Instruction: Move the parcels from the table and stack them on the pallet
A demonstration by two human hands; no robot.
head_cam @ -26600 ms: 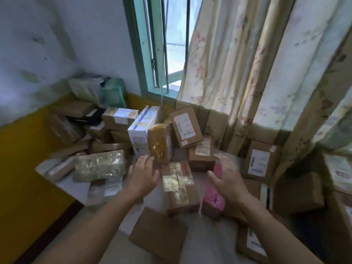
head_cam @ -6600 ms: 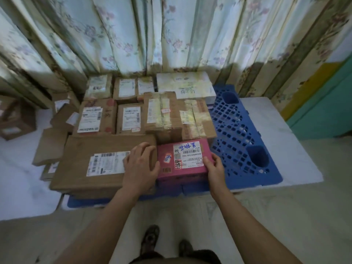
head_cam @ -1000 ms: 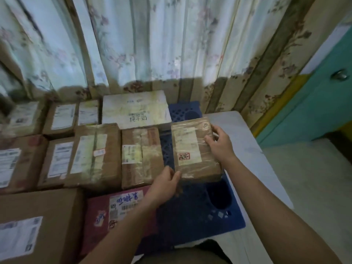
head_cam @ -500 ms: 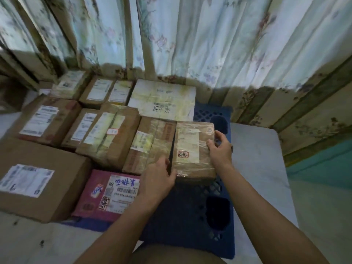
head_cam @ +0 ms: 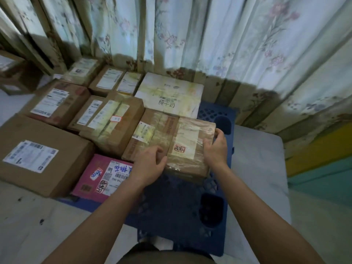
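I see the blue pallet (head_cam: pixel 213 221) bearing about ten parcels. My left hand (head_cam: pixel 150 166) and right hand (head_cam: pixel 216 149), both arms outstretched, grip the taped brown parcel (head_cam: pixel 188 149) by its sides; it rests on the pallet against its neighbouring parcel (head_cam: pixel 152 134).

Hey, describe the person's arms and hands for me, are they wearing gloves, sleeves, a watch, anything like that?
Both arms are bare along all of their visible length, with no sleeves showing. The left hand and the right hand wear no gloves. No watch, bracelet or ring is visible on either wrist or on the fingers that show, and no markings can be made out in this dim light.
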